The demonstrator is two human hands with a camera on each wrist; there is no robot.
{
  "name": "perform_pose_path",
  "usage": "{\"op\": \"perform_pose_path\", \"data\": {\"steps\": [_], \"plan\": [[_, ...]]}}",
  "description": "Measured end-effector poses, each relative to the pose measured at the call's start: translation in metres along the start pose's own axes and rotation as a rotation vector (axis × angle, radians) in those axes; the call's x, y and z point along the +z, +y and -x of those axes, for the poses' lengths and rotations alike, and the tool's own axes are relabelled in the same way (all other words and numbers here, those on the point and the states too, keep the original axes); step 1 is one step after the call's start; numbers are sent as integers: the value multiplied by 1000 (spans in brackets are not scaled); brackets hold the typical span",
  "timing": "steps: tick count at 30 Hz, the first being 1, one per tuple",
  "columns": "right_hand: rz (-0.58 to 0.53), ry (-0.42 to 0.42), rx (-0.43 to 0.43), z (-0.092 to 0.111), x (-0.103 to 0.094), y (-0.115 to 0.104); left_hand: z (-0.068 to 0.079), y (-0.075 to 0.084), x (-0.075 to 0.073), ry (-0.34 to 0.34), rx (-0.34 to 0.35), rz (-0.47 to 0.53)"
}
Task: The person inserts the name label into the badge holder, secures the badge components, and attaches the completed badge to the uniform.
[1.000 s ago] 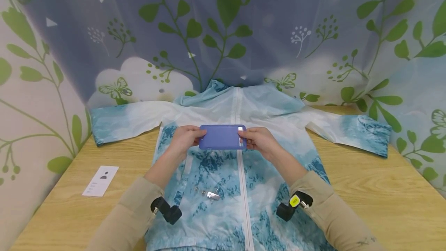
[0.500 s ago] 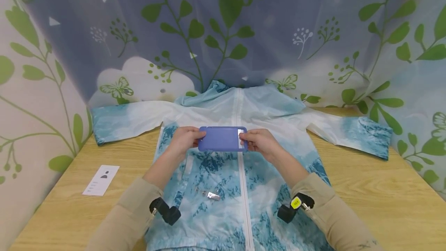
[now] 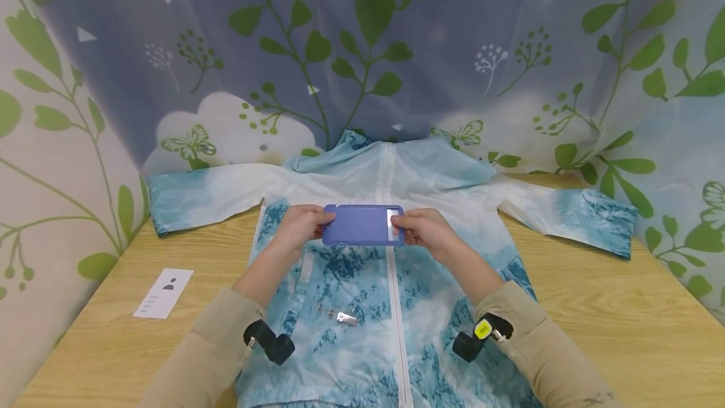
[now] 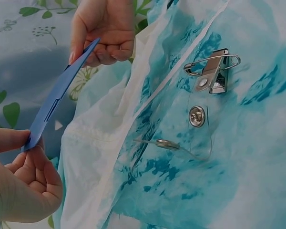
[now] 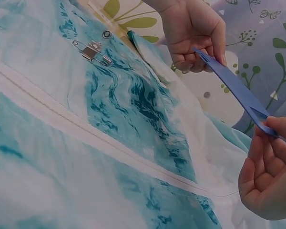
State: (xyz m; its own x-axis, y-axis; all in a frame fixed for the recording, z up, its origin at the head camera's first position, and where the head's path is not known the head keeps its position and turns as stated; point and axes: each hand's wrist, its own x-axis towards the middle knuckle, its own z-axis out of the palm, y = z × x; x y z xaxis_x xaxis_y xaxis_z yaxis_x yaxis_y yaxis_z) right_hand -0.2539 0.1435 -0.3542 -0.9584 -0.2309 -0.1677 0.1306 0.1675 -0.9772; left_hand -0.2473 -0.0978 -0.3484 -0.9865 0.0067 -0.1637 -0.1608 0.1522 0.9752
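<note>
A flat blue-purple plastic badge holder (image 3: 359, 225) is held level above the jacket in the head view, a pale patch at its right end. My left hand (image 3: 303, 228) pinches its left end between thumb and fingers. The right hand (image 3: 425, 229) grips the opposite end, thumb over the pale patch. Both wrist views show the holder nearly edge-on, spanning the two hands. Below lies a metal badge clip (image 4: 218, 71) with a safety pin and a clear strap (image 4: 206, 138) bearing snap studs. It rests on the jacket (image 3: 362, 294), nearer my left hand.
A white card (image 3: 163, 293) with a printed portrait icon lies on the wooden table (image 3: 612, 307) at left. The jacket is spread face up, sleeves out to both sides, its zipper (image 3: 398, 326) running down the middle. A leaf-patterned curtain (image 3: 396, 49) stands behind.
Both hands keep their hold on the badge holder, which has shifted only very slightly in view. Clip, card and jacket stay where they were.
</note>
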Motion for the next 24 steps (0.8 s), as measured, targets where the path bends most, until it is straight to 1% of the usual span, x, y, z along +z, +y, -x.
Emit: {"op": "perform_pose_path", "data": {"steps": [5, 11, 19, 24], "plan": [[-5, 7, 16, 2, -2, 0, 1, 0, 1, 6, -9, 3], [5, 17, 12, 3, -3, 0, 0, 1, 3, 7, -1, 5], [-21, -19, -20, 4, -7, 1, 1, 2, 4, 18, 1, 6], [-31, -28, -8, 5, -8, 2, 1, 1, 4, 20, -8, -1]]}}
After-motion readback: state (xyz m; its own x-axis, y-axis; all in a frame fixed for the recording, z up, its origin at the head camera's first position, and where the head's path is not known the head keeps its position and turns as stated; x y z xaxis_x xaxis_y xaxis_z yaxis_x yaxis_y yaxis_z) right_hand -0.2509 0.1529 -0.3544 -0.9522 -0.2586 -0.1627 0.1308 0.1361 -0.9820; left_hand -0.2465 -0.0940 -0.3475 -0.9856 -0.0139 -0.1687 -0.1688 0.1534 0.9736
